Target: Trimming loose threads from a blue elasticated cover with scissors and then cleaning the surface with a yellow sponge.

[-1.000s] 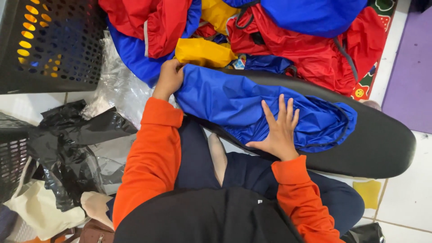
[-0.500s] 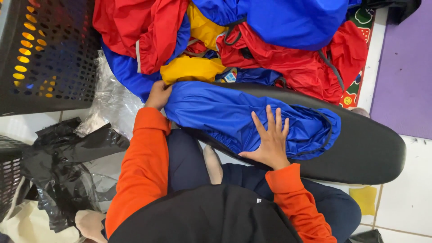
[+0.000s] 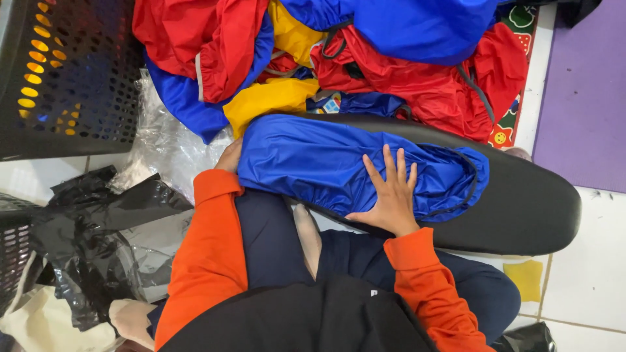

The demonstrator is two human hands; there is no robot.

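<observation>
Head view: folded blue garment lies lengthwise across black board.

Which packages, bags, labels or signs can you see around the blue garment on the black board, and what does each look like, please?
Clear plastic bag: crumpled, on the floor left of the blue garment.
Black plastic bags: crinkled, glossy, lower left on the floor.
Small label: light, multicoloured patch on a blue fabric in the pile, above the garment.
Yellow tag: flat square on the floor, lower right.
No signs or screens.
</observation>
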